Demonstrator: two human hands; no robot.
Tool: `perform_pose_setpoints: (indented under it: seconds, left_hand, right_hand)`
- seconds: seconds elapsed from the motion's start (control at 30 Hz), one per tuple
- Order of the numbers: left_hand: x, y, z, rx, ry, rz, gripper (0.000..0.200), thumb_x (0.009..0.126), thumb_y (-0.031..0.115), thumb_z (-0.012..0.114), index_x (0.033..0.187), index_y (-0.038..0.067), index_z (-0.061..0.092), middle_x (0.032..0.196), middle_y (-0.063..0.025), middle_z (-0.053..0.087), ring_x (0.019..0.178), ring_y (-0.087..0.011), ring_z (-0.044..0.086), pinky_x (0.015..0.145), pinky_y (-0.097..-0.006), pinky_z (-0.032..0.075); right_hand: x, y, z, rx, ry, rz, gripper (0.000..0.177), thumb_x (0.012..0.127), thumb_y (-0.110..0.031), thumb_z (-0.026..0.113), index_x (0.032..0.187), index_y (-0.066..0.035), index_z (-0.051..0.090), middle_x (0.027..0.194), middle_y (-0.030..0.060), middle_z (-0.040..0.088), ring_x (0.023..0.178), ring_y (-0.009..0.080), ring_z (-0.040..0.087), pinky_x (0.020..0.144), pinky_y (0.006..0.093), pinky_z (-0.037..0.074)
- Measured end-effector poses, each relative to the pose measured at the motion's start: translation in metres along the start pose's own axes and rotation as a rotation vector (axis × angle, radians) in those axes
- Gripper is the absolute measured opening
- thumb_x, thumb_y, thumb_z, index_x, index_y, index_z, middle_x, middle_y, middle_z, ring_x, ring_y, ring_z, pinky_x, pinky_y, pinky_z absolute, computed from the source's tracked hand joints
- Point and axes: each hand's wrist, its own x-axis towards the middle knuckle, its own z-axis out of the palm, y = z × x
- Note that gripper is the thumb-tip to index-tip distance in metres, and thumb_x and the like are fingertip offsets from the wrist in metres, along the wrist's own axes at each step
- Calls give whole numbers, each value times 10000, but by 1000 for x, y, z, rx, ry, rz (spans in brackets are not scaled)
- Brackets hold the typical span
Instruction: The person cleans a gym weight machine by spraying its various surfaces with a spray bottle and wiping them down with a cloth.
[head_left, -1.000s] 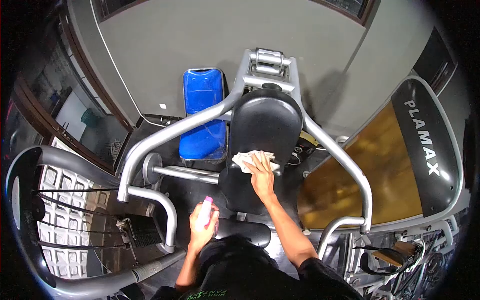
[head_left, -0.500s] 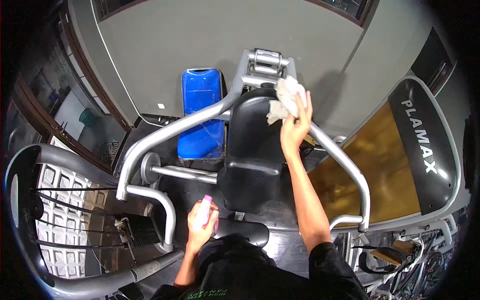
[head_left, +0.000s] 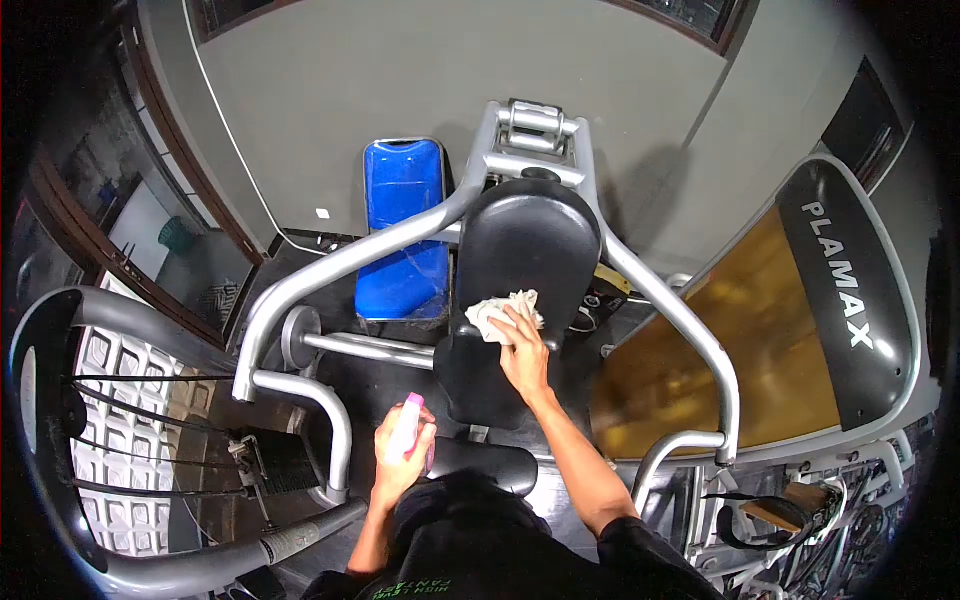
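In my right hand (head_left: 524, 352) is a crumpled off-white cloth (head_left: 503, 316), pressed against the lower part of the black backrest (head_left: 528, 235). The black seat (head_left: 490, 385) of the exercise machine lies just below it. My left hand (head_left: 402, 450) is wrapped round a spray bottle (head_left: 406, 428) with a pink and white top, held low and to the left of the seat. Most of the bottle's body is hidden by my fingers.
Silver frame bars (head_left: 350, 262) curve round both sides of the seat. A blue folding chair (head_left: 403, 230) stands behind on the left, against the grey wall (head_left: 450, 75). To the right is a gold panel (head_left: 720, 360) marked PLAMAX. A black roller pad (head_left: 490, 466) sits near my body.
My right hand has brought the cloth down and to the left, from the top right of the backrest to its lower part. My left hand with the spray bottle has hardly moved.
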Motion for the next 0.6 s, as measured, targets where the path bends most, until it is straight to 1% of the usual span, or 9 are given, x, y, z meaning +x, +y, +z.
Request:
perform_pose_setpoints:
  seconds: [0.1, 0.17, 0.23, 0.3, 0.37, 0.43, 0.5, 0.53, 0.6]
  left_hand:
    - [1, 3, 0, 13, -22, 15, 144, 832, 42, 681, 944, 3, 599, 815, -92, 617, 697, -173, 613, 669, -309, 500]
    - [0, 1, -1, 55, -40, 53, 147, 834, 48, 681, 948, 5, 600, 814, -88, 618, 690, -170, 612, 665, -304, 500]
    - [-2, -5, -1, 33, -52, 19, 155, 834, 56, 685, 957, 10, 602, 815, -79, 621, 680, -162, 611, 657, -294, 498]
    - [-2, -3, -4, 66, -49, 31, 156, 833, 55, 686, 958, 11, 603, 820, -75, 623, 687, -159, 612, 660, -293, 497]
    - [-3, -2, -7, 101, -46, 40, 158, 832, 55, 687, 959, 12, 604, 826, -72, 626, 694, -156, 613, 662, -292, 496]
    - [-5, -2, -10, 38, -42, -61, 158, 833, 55, 689, 961, 12, 605, 834, -73, 627, 713, -155, 616, 673, -293, 496]
    - [-5, -4, -12, 39, -32, -46, 157, 834, 56, 689, 961, 13, 606, 836, -74, 628, 721, -155, 616, 677, -294, 496]
    - [-5, -5, -13, 39, -25, -30, 156, 835, 56, 689, 961, 13, 606, 838, -74, 628, 728, -155, 617, 680, -294, 496]
    - [-4, -7, -14, 38, -21, -39, 157, 835, 56, 690, 961, 14, 607, 838, -75, 628, 732, -156, 618, 682, -294, 496]
  right_hand:
    - [23, -4, -9, 503, 130, 264, 353, 859, 28, 540, 1202, -27, 606, 1200, 205, 620, 1175, 324, 575, 977, 372, 450]
    - [51, -31, -38, 570, 153, 291, 392, 862, 40, 530, 1249, -6, 570, 1211, 192, 619, 1170, 292, 581, 970, 356, 444]
    - [81, -42, -57, 579, 263, 85, 403, 903, 34, 497, 1301, -16, 534, 1261, 163, 584, 1195, 222, 538, 1018, 325, 393]
    - [109, -39, -72, 544, 338, -24, 408, 900, 68, 473, 1292, -19, 550, 1289, 165, 547, 1222, 246, 508, 1028, 332, 379]
    - [133, -37, -86, 306, 513, -121, 459, 856, 127, 453, 1276, -21, 565, 1267, 179, 544, 1219, 282, 509, 1026, 340, 383]
    - [149, -36, -92, 185, 513, -93, 542, 780, 151, 448, 1250, -76, 595, 1316, 208, 499, 1242, 347, 484, 1067, 399, 355]
    - [156, -3, -79, -184, 297, -119, 546, 804, 106, 478, 1294, -115, 570, 1368, 209, 459, 1284, 365, 436, 1108, 467, 293]
    - [156, 0, -73, -310, 284, -135, 612, 802, -41, 608, 1384, -184, 485, 1436, 186, 389, 1343, 372, 349, 1132, 514, 240]
    - [148, -7, -77, -318, 252, -130, 658, 791, -113, 658, 1410, -185, 445, 1457, 187, 356, 1353, 380, 330, 1130, 521, 239]
